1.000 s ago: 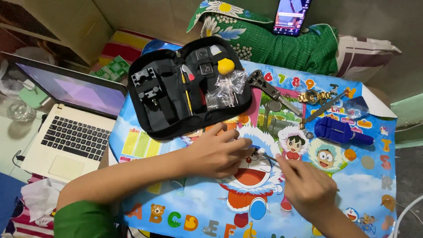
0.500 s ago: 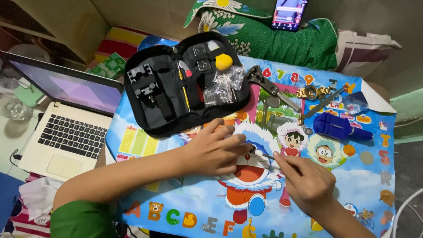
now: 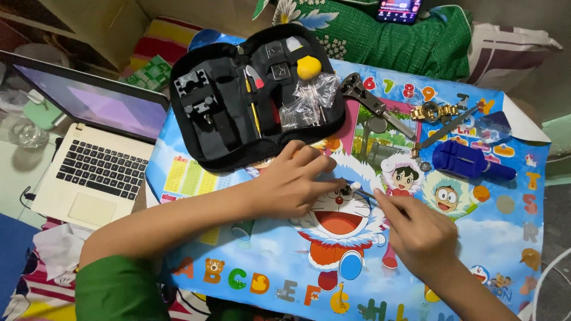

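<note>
Lighting even and bright overhead — soft shadows, mild glare on glossy surface; edges dimmer, focus sharp.

The tiny part pinched between left hand and right hand is too small to identify

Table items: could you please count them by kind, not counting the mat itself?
Black tool case, open: 1
Laptop: 1
Blue holder block: 1
Metal wrench tool: 1
Gold watch: 1
Total: 5

Left hand and right hand work a thin tool.
</note>
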